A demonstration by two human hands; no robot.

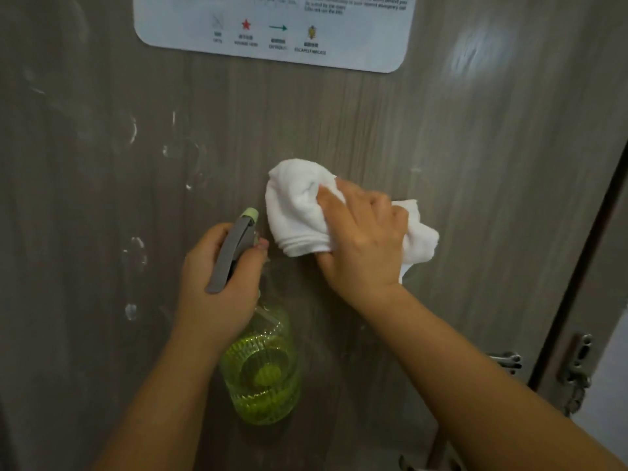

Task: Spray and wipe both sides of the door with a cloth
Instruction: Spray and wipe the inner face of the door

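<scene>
In the head view, the step in hand looks like wiping this face of the door [102,232]: the right hand [365,239] presses a bunched white cloth [299,212] flat against the wood-grain panel just below the white evacuation notice [272,28], its fingers [331,195] curled into the folds and clamped on the fabric. Just beside it, the left hand [217,277] grips the neck of the spray bottle [261,365], fingers wrapped round it with one on the trigger. The bottle's long axis runs roughly up and down, green body hanging below the fist and nozzle pointing up and at the door. Pale streaks and droplets lie on the panel to the left, so the next move probably calls for sweeping the cloth that way. The latch hardware [577,365] sits at the right edge; the other side seems not yet reached.
</scene>
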